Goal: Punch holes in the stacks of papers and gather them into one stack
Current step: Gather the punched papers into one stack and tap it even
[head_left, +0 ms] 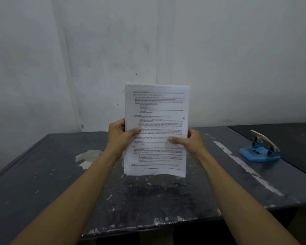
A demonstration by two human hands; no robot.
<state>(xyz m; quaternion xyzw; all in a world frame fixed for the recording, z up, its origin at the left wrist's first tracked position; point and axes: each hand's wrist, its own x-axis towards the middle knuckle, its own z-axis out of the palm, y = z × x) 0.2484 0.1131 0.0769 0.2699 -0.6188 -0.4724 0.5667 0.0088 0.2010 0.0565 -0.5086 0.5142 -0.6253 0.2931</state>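
A stack of printed white papers (157,110) stands upright in the air above the dark table (42,174), its printed side facing me. My left hand (119,137) grips its left edge, thumb across the front. My right hand (189,142) grips the right edge the same way, a little lower. The bottom edge of the stack hangs just above the tabletop. A blue hole punch (260,149) with a pale lever sits on the table at the far right, well apart from both hands.
The table is scuffed, with a white paint stripe (245,167) running diagonally on the right and a pale patch (87,157) on the left. A plain white wall (148,41) rises right behind it. A second dark tabletop (293,138) adjoins at the right.
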